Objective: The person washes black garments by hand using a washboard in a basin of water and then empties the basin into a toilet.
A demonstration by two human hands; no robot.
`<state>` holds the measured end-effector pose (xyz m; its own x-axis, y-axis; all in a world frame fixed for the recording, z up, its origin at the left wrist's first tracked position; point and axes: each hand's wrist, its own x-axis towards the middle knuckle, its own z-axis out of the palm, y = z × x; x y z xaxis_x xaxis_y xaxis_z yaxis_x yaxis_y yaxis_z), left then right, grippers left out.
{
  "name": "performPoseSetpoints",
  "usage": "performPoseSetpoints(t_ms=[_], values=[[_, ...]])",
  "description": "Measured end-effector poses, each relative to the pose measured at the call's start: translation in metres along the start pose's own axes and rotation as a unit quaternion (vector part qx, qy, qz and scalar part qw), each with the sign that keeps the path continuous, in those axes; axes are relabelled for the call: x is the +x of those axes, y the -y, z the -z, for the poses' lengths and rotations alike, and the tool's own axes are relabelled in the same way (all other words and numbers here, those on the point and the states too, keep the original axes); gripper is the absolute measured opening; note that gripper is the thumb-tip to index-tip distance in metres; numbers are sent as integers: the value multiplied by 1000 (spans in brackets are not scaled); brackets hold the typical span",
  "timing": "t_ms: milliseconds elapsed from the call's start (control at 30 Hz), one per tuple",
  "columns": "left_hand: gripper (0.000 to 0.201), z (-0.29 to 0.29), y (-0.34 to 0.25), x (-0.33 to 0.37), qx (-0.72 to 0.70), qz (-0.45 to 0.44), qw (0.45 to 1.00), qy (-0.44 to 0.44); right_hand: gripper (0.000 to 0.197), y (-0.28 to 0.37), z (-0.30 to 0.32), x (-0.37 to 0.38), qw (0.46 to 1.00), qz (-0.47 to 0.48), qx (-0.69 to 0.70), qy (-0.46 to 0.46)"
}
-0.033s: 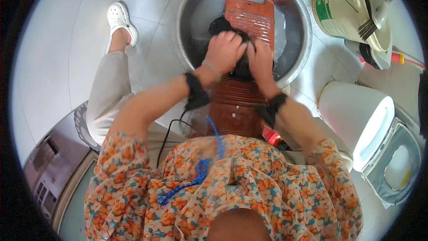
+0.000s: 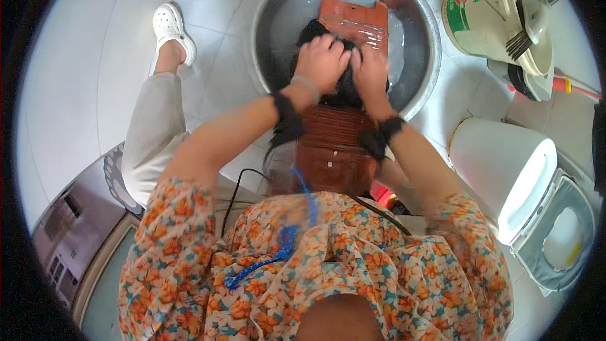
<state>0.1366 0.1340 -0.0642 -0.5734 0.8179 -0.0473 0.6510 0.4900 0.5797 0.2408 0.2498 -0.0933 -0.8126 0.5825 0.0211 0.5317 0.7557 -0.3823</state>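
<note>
Black cloth lay bunched on the ribbed board, its working seemingly unfinished. Left hand and right hand both gripped it.

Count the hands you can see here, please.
2: the left hand and the right hand, both on the black cloth over the brown washboard. No others show.

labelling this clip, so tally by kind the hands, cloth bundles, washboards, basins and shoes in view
Hands: 2, left hand and right hand
Black cloth bundle: 1
Ridged washboard: 1
Metal basin: 1
White shoe: 1
Total: 6
</note>
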Motion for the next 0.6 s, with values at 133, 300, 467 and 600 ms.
performPoseSetpoints(t_ms=[133,300,467,600], values=[[50,-19,15,59,-23,159,985,-62,28,-4,-15,54,996,-22,0,-86],[36,-3,14,19,-115,94,988,30,29,-14,13,12,974,-9,226,9],[16,4,-7,-67,-92,-107,986,-88,21,12,42,-67,978,115,168,-52],[29,-8,-2,15,1,16,997,-74,30,5,18,26,998,17,7,52]])
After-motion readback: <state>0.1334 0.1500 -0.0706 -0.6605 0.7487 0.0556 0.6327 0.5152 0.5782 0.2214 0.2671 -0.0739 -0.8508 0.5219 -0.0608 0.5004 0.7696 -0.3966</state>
